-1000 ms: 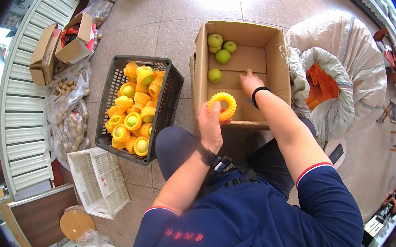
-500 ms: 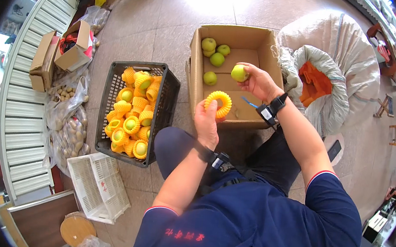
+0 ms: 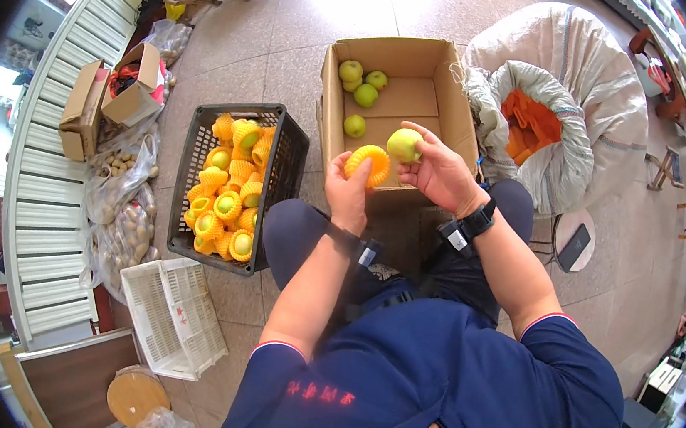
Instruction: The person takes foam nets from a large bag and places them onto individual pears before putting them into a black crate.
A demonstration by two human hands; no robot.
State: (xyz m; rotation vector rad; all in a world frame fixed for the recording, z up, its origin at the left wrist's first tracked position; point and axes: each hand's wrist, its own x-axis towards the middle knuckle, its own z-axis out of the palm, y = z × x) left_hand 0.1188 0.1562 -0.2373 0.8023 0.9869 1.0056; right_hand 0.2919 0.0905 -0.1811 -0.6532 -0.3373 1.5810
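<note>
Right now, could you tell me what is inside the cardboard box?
The cardboard box holds four loose green fruits on its bare floor. The right hand and left hand cover its near end.

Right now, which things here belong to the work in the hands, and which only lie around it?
In use:
- left hand holding an orange foam net
- right hand holding a green fruit
- cardboard box with loose fruit
- black crate of netted fruit

Lying about:
- white sack
- white basket
- phone

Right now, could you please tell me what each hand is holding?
Left hand: closed on an orange foam net sleeve.
Right hand: closed on a yellow-green fruit.
</note>
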